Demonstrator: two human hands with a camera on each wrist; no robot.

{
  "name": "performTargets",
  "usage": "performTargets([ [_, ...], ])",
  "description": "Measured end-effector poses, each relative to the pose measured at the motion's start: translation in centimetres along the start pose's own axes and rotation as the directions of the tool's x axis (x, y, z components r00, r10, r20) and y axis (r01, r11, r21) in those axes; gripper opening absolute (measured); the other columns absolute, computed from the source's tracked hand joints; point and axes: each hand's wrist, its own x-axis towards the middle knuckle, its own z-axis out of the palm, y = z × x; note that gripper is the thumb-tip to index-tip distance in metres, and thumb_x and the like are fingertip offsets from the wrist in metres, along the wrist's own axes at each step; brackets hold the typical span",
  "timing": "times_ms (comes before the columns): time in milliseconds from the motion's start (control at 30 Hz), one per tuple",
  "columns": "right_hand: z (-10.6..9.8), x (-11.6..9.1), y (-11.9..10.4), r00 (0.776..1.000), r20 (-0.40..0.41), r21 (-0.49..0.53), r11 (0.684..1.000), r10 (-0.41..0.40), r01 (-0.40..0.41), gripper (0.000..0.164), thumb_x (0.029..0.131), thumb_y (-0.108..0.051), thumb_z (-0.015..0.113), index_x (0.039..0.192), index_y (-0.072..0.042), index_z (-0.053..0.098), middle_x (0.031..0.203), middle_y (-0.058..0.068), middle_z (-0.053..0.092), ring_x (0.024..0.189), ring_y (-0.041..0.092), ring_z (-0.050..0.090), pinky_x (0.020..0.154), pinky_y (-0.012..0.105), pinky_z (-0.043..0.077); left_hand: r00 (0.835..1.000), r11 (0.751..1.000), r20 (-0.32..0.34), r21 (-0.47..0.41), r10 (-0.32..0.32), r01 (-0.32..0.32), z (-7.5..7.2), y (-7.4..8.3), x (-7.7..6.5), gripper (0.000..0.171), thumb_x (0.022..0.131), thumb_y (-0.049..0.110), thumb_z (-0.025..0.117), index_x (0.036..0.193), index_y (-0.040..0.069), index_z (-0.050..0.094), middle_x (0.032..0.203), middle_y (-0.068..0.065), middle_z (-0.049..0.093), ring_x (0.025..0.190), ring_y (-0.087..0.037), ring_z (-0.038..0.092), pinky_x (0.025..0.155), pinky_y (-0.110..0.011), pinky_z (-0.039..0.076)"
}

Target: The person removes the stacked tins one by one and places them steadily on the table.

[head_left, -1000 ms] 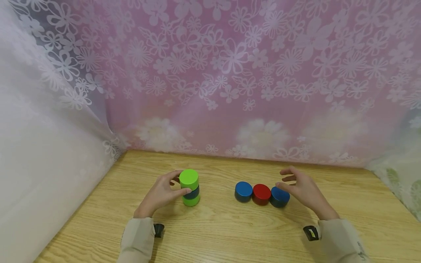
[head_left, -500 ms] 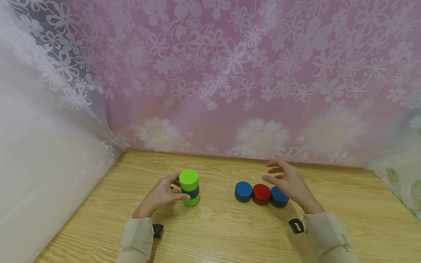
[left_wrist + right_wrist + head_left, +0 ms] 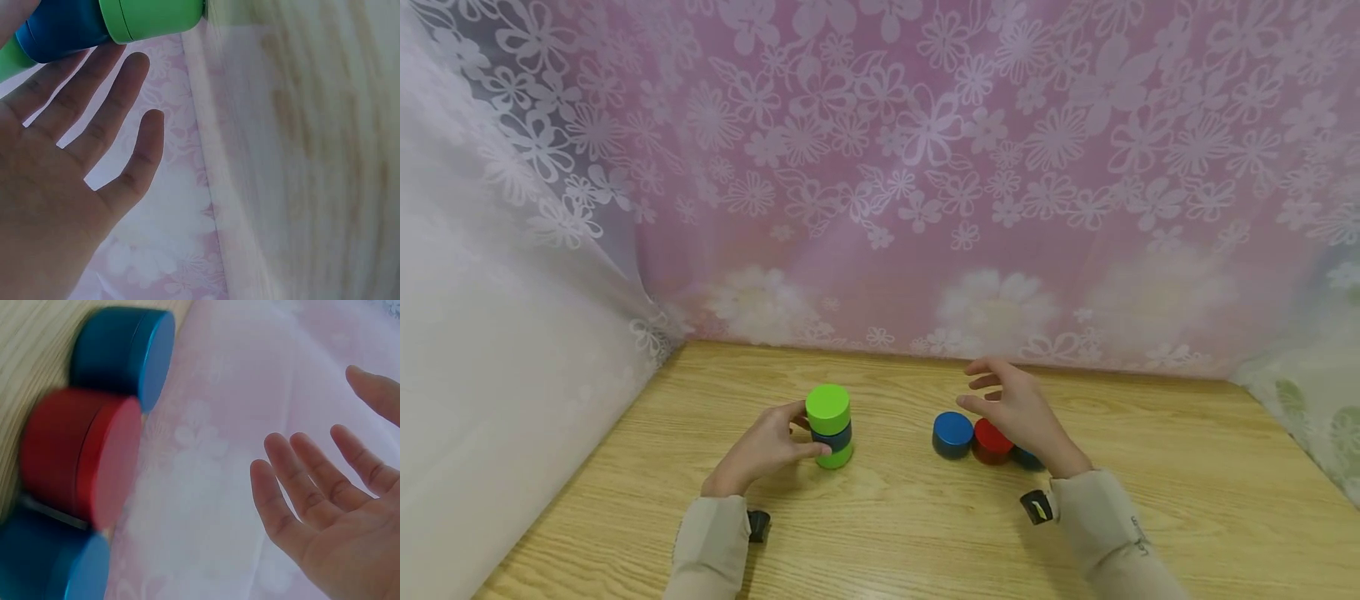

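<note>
Three round lidded tins stand stacked upright at left centre in the head view: a green tin (image 3: 828,408) on top, a dark blue tin (image 3: 832,437) in the middle and another green tin (image 3: 837,457) below. My left hand (image 3: 763,448) holds the middle tin, thumb in front and fingers behind; the left wrist view shows fingertips against the blue tin (image 3: 65,28). My right hand (image 3: 1018,417) hovers with relaxed fingers, holding nothing, above a row of a blue tin (image 3: 952,435), a red tin (image 3: 991,442) and another blue tin (image 3: 1028,458), which it partly hides.
The wooden table (image 3: 880,533) carries both groups of tins, with a gap between them. A pink flowered curtain (image 3: 880,208) hangs along the back edge. White cloth (image 3: 512,350) closes off the left side. Each wrist wears a small black camera.
My right hand has moved left along the row, from the right-hand blue tin to above the red one. The left thumb has slid slightly down the stack.
</note>
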Motion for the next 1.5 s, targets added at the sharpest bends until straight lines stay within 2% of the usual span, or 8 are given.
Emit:
performTargets([
  [300,1.8,0.6,-0.8,0.999,0.026,0.050,0.998,-0.026,0.024,0.036,0.093,-0.007,0.074,0.125,0.000,0.061,0.123,0.019,0.063,0.111,0.040,0.063,0.093,0.055,0.051,1.000,1.000,0.001,0.022,0.007,-0.007,0.2,0.0,0.0,0.050,0.087,0.024,0.083,0.131,0.006,0.065,0.116,-0.001,0.069,0.107,-0.026,0.062,0.089,-0.049,0.051],
  [533,2.8,0.9,-1.8,0.998,0.049,0.082,0.996,-0.040,0.036,0.036,0.093,-0.010,0.074,0.125,0.000,0.061,0.124,0.019,0.062,0.111,0.039,0.063,0.093,0.053,0.052,0.999,0.999,-0.018,0.023,-0.029,0.029,0.2,0.1,-0.2,0.049,0.086,0.023,0.085,0.129,0.007,0.066,0.114,0.002,0.069,0.107,-0.024,0.062,0.091,-0.051,0.051],
  [767,3.7,1.2,-2.5,0.996,0.071,0.101,0.994,-0.052,0.044,0.035,0.093,-0.010,0.074,0.125,-0.001,0.061,0.126,0.018,0.061,0.112,0.038,0.062,0.093,0.050,0.052,1.000,0.999,-0.015,0.038,-0.024,0.024,0.2,0.1,-0.1,0.049,0.087,0.024,0.084,0.129,0.007,0.066,0.115,0.001,0.069,0.108,-0.025,0.062,0.092,-0.052,0.051],
  [967,4.6,1.2,-2.7,0.993,0.103,0.125,0.991,-0.061,0.048,0.034,0.094,-0.010,0.073,0.124,-0.001,0.061,0.127,0.018,0.061,0.112,0.040,0.062,0.092,0.051,0.051,0.999,0.999,-0.013,0.033,-0.030,0.031,0.2,0.1,-0.1,0.049,0.086,0.022,0.084,0.130,0.008,0.066,0.115,0.001,0.069,0.109,-0.026,0.061,0.091,-0.051,0.051],
  [1500,8.2,1.8,-3.4,0.989,0.113,0.142,0.987,-0.094,0.078,0.037,0.089,-0.006,0.078,0.122,0.000,0.062,0.124,0.016,0.064,0.109,0.036,0.065,0.091,0.054,0.052,1.000,0.999,-0.005,0.021,-0.027,0.027,0.0,0.1,0.0,0.050,0.087,0.024,0.084,0.130,0.007,0.066,0.115,0.001,0.070,0.110,-0.027,0.062,0.092,-0.051,0.051],
])
